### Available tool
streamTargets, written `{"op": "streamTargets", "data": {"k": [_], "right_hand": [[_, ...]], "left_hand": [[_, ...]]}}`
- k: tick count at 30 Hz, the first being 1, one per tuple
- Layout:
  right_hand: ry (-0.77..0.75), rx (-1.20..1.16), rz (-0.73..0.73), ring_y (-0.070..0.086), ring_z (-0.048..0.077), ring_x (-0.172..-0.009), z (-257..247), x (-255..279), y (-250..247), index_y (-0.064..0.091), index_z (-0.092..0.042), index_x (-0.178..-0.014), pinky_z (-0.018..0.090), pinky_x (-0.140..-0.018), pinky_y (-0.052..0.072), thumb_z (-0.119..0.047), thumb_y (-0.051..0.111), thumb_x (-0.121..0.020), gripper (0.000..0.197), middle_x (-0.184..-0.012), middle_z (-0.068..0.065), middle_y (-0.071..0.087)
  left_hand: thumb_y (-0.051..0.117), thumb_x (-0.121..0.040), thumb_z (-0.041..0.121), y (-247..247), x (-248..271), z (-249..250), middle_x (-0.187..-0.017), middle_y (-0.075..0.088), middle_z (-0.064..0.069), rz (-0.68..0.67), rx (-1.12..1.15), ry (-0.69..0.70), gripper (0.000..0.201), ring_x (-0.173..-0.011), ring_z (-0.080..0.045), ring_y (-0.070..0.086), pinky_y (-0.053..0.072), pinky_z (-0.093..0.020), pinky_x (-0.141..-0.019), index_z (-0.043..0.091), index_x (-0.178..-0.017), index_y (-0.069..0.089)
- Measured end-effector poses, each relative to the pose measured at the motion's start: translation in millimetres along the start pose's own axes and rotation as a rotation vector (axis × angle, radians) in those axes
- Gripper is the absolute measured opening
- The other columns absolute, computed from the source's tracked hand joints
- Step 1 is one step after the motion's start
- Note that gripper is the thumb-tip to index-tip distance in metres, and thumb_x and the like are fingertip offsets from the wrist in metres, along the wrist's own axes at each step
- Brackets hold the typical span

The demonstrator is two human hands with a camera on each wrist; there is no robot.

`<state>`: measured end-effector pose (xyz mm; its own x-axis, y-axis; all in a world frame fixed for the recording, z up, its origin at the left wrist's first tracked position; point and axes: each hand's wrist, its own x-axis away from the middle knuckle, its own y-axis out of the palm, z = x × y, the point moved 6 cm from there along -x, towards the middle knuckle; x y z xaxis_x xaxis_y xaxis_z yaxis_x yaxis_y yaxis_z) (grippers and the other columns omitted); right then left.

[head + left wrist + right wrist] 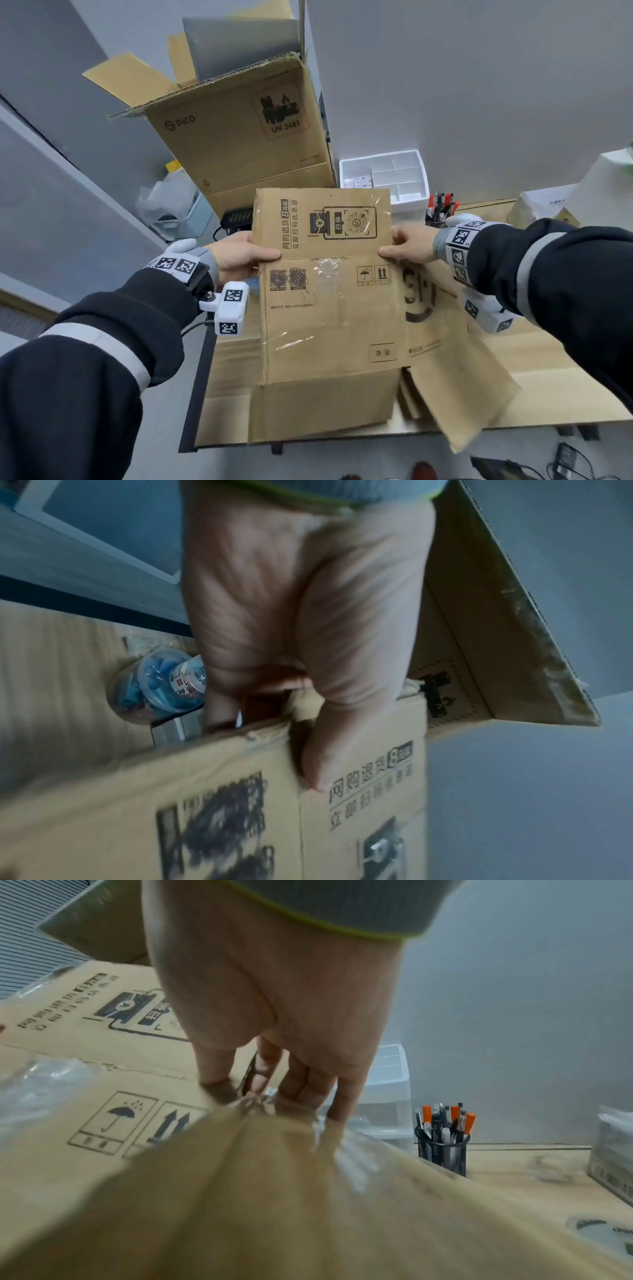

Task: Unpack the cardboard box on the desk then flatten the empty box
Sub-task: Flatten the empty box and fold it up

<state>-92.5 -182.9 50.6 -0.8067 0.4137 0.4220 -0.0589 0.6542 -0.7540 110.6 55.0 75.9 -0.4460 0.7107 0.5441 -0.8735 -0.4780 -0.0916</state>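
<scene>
The brown printed cardboard box (329,308) is collapsed almost flat and held tilted above the desk, its flaps spread out at top and bottom. My left hand (239,257) grips its left edge, thumb on the printed face, fingers behind (308,683). My right hand (407,246) grips the right edge the same way, its thumb on the front and its fingers (308,1088) behind the panel. Clear tape (325,270) still clings to the box face. A clear tub of blue items (161,683) lies on the desk below the box.
A tall open PICO carton (239,137) stands at the back of the desk. A white divided tray (387,178), a mesh pen cup (441,1145) and a wrapped package (548,205) sit at the back right. More flat cardboard (513,377) covers the desk.
</scene>
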Motion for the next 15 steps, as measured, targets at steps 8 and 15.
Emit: {"op": "streamTargets", "data": {"k": [8,15], "right_hand": [[0.03,0.005,-0.116,0.048,0.027,-0.127,11,5,13,0.014,-0.014,-0.148,0.04,-0.104,0.045,-0.02,0.084,-0.066,0.108,-0.139,0.005,0.046],[0.053,0.054,-0.37,0.031,0.023,-0.142,12,12,2,0.018,-0.026,-0.154,0.038,-0.116,0.025,-0.027,0.074,-0.062,0.107,-0.155,0.001,0.032]], "left_hand": [[0.052,-0.095,-0.007,3,3,13,-0.123,0.068,-0.019,-0.045,0.061,0.076,0.038,-0.107,-0.029,0.069,0.059,-0.039,-0.085,0.0,-0.132,0.056],[0.065,-0.087,0.001,-9,4,19,-0.129,0.065,-0.019,-0.069,0.035,0.079,0.047,-0.11,-0.029,0.068,0.058,-0.039,-0.091,0.001,-0.133,0.056]]}}
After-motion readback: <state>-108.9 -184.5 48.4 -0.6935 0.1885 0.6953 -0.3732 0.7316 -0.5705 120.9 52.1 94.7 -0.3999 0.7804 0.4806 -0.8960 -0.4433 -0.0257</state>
